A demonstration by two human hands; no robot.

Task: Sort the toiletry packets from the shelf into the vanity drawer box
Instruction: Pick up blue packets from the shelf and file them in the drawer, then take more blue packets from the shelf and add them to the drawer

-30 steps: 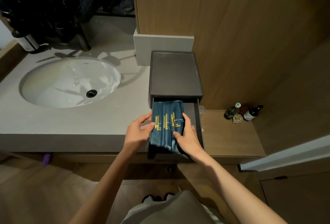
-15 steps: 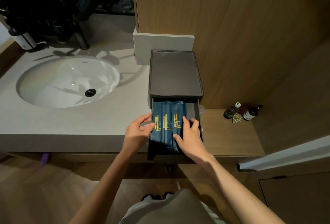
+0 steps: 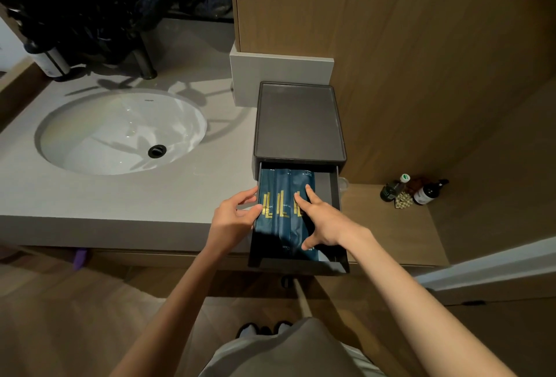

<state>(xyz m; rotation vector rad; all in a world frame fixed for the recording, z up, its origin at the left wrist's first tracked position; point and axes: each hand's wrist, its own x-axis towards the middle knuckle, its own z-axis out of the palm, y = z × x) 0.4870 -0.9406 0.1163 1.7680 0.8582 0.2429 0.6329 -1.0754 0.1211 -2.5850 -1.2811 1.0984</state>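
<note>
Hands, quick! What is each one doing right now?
Left hand: open, fingers touching the left edge of the blue packets in the drawer.
Right hand: open, fingers spread flat, pressing on the packets.

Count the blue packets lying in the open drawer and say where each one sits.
3, side by side in the drawer: left packet, middle packet, right packet under the right hand. More may hide underneath.

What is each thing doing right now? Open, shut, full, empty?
Drawer: pulled open.
Blue packets: lying flat side by side inside the drawer.
Left hand: fingertips on the leftmost packet's edge.
Right hand: spread, pressing on the packets.
Sink: empty, dry.
Two bottles: upright, capped.
</note>
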